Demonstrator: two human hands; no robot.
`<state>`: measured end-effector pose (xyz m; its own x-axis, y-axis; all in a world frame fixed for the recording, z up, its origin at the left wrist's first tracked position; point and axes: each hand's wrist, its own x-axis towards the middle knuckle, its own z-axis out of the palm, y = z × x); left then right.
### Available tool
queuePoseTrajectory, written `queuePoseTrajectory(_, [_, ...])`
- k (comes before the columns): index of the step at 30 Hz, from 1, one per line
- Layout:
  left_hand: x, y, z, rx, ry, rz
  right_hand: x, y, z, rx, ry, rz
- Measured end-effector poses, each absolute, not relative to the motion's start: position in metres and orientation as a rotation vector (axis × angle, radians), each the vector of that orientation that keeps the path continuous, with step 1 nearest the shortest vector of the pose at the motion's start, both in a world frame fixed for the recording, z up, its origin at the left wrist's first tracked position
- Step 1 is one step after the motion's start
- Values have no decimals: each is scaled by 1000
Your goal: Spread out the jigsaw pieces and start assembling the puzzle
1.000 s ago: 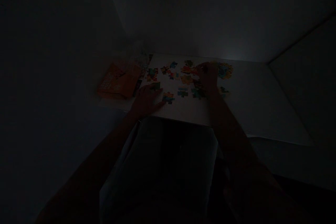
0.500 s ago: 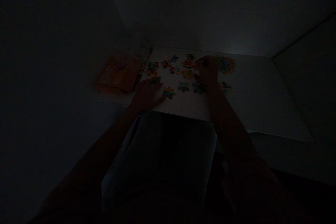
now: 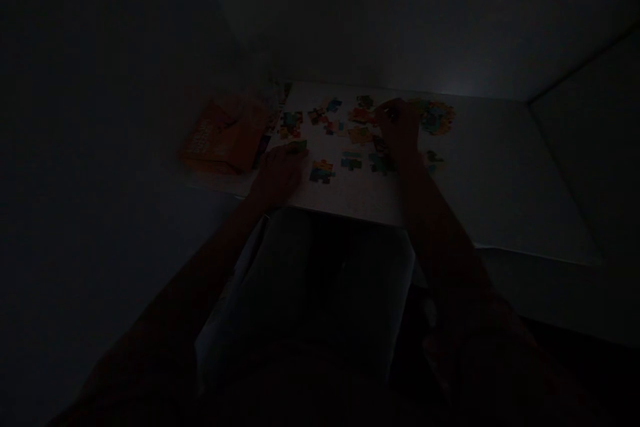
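Note:
The scene is very dark. Jigsaw puzzle pieces lie across a white table. At its left part, my left hand is closed with its fingertips on a green puzzle piece. An orange and blue piece lies just right of that hand. My right hand is bent in a pinch over the far middle, at the edge of a red-orange piece; what sits between its fingertips is mostly hidden. A yellow piece and a dark green piece lie near it.
An orange puzzle box stands at the left, with a clear plastic bag behind it. A heap of pieces lies beyond my right hand. A wall rises behind the table, and my legs are below its front edge.
My left thumb has drawn in from its spread position toward the green piece. My right hand stays pinched in nearly the same place. The view has shifted slightly.

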<state>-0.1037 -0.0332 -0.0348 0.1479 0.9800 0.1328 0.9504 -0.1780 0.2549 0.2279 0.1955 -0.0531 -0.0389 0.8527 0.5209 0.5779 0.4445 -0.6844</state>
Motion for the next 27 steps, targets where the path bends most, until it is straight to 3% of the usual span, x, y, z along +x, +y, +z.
queuePoseTrajectory(8, [-99,-41,-28,2416,1816,400,226,194,-50,-1243,-1748,349])
queuePoseTrajectory(27, [-98,-39,-34,2280,2018,504,226,192,-53,-1246,-1771,383])
